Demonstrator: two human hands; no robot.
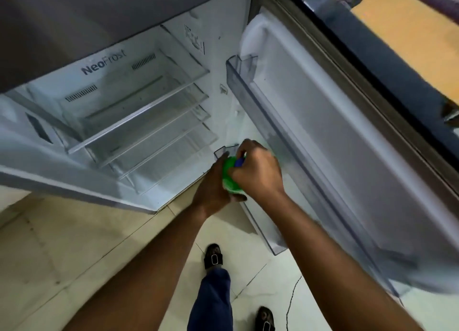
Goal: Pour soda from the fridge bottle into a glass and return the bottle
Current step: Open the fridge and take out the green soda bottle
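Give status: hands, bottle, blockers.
Left hand wrapped round green bottle. Right hand gripping its blue cap. Bottle at lower door rack, fridge door open. No glass in view.

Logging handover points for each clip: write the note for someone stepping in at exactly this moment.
Left hand: wrapped around the green bottle from the side.
Right hand: closed over the bottle's top, at the blue cap.
Bottle: at the lower door bin of the open fridge door; whether it rests in the bin is hidden by the hands.
Fridge shelves: nothing visible on them.
Glass: not in view, so pouring cannot be confirmed.
Left: depends on that; if the soda is poured, seat the bottle and shut the door.
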